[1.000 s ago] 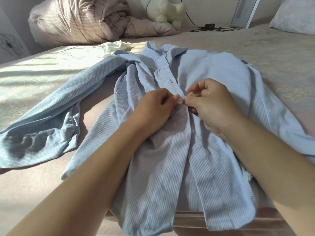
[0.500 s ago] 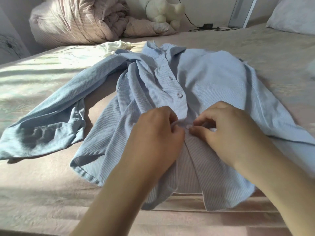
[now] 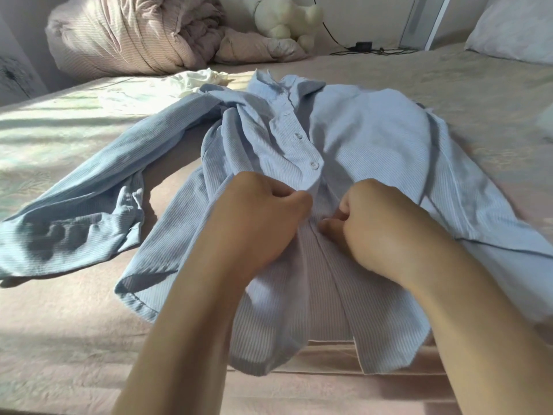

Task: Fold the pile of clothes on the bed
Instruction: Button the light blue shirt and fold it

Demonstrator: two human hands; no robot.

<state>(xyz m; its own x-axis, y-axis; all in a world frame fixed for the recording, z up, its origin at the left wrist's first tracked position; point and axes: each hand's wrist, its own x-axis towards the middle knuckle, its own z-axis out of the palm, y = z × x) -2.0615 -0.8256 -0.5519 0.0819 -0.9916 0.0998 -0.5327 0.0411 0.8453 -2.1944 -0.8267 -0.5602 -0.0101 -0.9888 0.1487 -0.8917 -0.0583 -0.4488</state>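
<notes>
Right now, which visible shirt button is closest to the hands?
The lowest visible button, just above the left hand; the other button lies farther up, toward the collar.

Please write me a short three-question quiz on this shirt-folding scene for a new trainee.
1. True or false: both hands grip the front placket of the blue striped shirt.
2. What lies on the bed just beyond the shirt's collar? A) a white crumpled garment B) a red towel C) a pair of jeans
3. Fill in: the white plush toy sits beside the rolled ______.

Key
1. True: the left hand and the right hand pinch the fabric just below the fastened buttons.
2. A: the white crumpled garment.
3. Duvet: the pink rolled duvet.
</notes>
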